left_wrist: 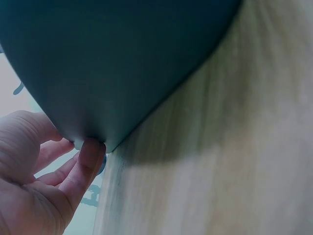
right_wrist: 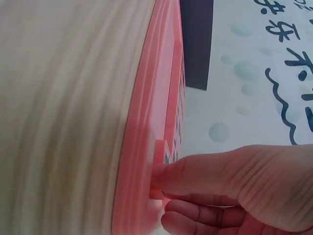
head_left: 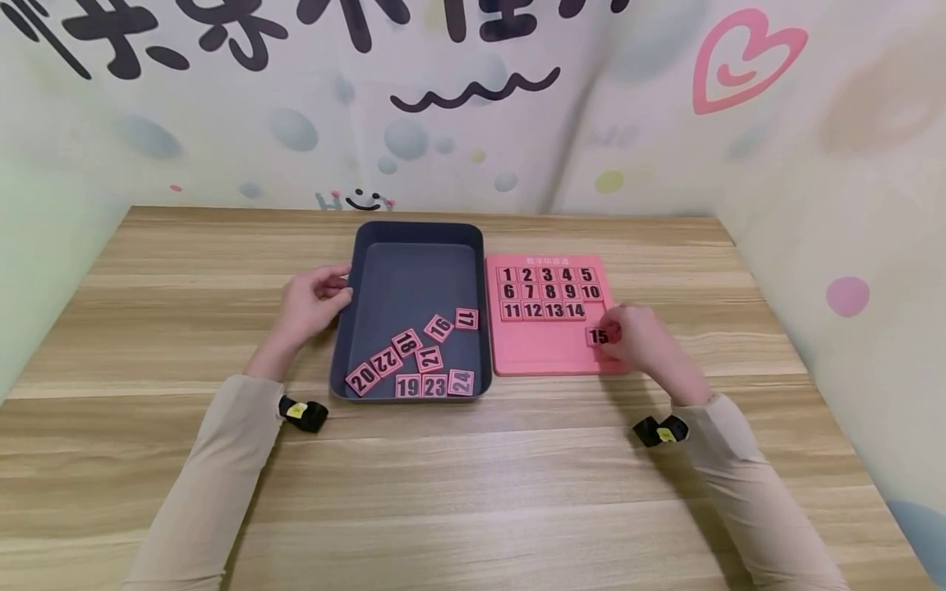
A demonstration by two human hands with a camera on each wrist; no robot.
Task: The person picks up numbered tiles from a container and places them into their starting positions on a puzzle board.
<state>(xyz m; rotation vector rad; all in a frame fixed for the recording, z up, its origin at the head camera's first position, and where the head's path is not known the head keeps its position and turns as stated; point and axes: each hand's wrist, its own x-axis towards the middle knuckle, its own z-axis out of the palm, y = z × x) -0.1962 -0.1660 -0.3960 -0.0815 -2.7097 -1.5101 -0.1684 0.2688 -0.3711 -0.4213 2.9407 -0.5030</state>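
My right hand (head_left: 634,338) pinches the pink number tile 15 (head_left: 597,336) between thumb and fingers. It holds the tile over the lower right part of the pink puzzle board (head_left: 543,349). Tiles 1 to 14 stand in order in the board's upper three rows, leaving a gap to the right of tile 14 (head_left: 575,310). In the right wrist view, the thumb (right_wrist: 181,174) covers most of the tile. At the left wall of the dark grey tray (head_left: 414,279), my left hand (head_left: 309,304) grips the edge with thumb and fingertips.
Several loose tiles, such as tile 20 (head_left: 363,378) and tile 17 (head_left: 466,318), lie at various angles in the tray's near half. Tray and board stand side by side on a wooden table (head_left: 473,492). A patterned wall (head_left: 296,172) rises behind the table.
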